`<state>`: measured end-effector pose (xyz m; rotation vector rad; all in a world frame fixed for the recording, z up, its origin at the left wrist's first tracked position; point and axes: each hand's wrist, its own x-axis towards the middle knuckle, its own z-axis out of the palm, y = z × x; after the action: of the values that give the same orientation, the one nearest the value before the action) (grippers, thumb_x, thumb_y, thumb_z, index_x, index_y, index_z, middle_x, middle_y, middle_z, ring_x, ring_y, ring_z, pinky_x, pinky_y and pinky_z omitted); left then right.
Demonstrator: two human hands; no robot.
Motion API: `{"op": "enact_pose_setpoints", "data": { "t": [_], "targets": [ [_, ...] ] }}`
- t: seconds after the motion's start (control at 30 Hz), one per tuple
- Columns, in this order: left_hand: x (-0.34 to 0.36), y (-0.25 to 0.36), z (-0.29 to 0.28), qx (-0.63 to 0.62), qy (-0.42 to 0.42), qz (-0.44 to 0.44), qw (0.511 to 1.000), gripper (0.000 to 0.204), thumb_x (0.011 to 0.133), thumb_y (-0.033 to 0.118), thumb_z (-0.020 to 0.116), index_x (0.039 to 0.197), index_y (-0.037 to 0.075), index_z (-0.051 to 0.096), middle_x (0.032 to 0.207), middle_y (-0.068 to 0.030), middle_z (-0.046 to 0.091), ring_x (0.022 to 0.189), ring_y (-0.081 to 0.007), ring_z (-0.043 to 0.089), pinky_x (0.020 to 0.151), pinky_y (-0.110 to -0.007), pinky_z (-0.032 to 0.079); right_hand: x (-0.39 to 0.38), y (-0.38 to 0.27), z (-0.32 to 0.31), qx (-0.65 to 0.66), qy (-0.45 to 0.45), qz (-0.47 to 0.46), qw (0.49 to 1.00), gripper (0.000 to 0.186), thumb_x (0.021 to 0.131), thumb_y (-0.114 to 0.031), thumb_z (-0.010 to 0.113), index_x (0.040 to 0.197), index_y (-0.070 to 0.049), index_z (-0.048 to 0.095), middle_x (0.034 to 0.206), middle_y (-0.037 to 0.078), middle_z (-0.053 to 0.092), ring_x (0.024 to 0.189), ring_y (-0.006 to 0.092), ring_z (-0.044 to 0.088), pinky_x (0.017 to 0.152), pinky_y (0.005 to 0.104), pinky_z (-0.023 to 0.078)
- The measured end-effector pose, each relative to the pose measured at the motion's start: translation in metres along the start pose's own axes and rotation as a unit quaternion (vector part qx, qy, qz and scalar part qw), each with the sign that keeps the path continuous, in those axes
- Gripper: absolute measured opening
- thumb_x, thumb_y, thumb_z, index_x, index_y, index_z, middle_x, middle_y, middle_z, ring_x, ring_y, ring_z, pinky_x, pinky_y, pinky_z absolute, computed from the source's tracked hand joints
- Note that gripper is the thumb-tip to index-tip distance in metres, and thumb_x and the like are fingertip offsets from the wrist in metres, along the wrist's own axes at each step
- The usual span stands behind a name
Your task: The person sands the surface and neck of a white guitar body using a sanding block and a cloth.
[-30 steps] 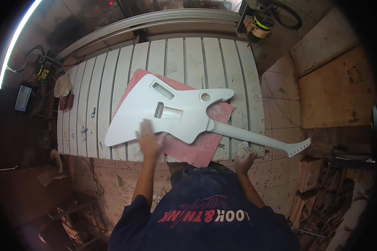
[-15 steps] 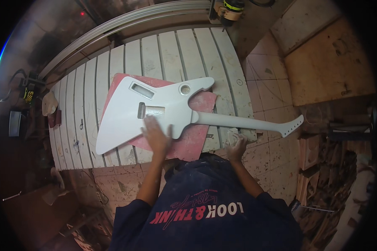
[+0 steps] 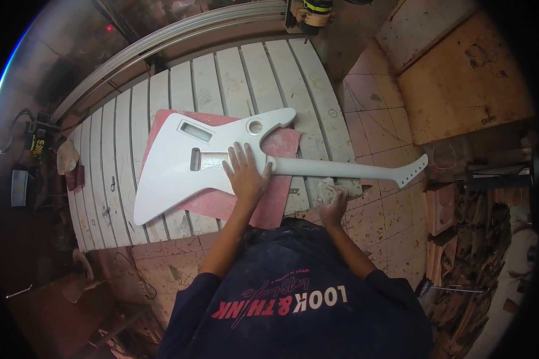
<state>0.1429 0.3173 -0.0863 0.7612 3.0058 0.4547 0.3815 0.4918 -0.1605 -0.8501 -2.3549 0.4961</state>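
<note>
Head view, the only one: a white guitar [image 3: 179,170] lies flat on a pink pad [image 3: 263,203], which sits on a slatted table [image 3: 221,78]. The body is on the left, angular with pointed wings, and it has two rectangular cutouts plus a round hole near the upper horn. The neck [image 3: 341,169] runs off to the right, past the pad's edge and out over the tiled top [image 3: 377,113], ending in a headstock [image 3: 414,170] with a row of small holes.

The left hand [image 3: 244,175] is flat on the body right where it meets the neck, fingers spread and palm down, pressing rather than gripping anything. The right hand [image 3: 332,203] is just below the neck, resting on the table edge. It looks curled around something pale (could be a bit of paper or cloth, too blurry to say), so I can't tell if it's actually pinching it. It's close to the neck, but I can't tell if it touches.

Around it: a metal rail [image 3: 179,33] runs along the far side of the table, a yellow-and-black tool [image 3: 317,7] sits at the top edge, and plywood sheets [image 3: 461,72] lie to the upper right. A pile of wood offcuts [image 3: 479,239] sits on the right.
</note>
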Motion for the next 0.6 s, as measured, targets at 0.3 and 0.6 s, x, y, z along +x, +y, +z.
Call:
{"op": "enact_pose_setpoints", "data": {
  "t": [0.3, 0.6],
  "targets": [
    [0.012, 0.004, 0.005, 0.016, -0.012, -0.014, 1.000, 0.095, 0.093, 0.062, 0.062, 0.164, 0.006, 0.031, 0.172, -0.0233, 0.019, 0.160, -0.0429, 0.012, 0.122, -0.071, 0.013, 0.000, -0.003, -0.001, -0.018, -0.003, 0.008, 1.000, 0.064, 0.066, -0.019, 0.085, 0.121, -0.006, 0.054, 0.119, 0.017, 0.055, 0.116, 0.0404, 0.055, 0.101, 0.0530, 0.046],
    [0.016, 0.004, -0.005, -0.062, -0.025, -0.040, 0.997, 0.103, 0.082, 0.063, 0.075, 0.163, 0.012, 0.036, 0.173, -0.0190, 0.021, 0.160, -0.0413, 0.013, 0.122, -0.070, 0.016, 0.000, -0.005, -0.002, -0.013, -0.020, 0.021, 0.999, 0.065, 0.067, -0.018, 0.085, 0.122, -0.005, 0.053, 0.120, 0.018, 0.054, 0.117, 0.0416, 0.054, 0.100, 0.0538, 0.046]
  ]
}}
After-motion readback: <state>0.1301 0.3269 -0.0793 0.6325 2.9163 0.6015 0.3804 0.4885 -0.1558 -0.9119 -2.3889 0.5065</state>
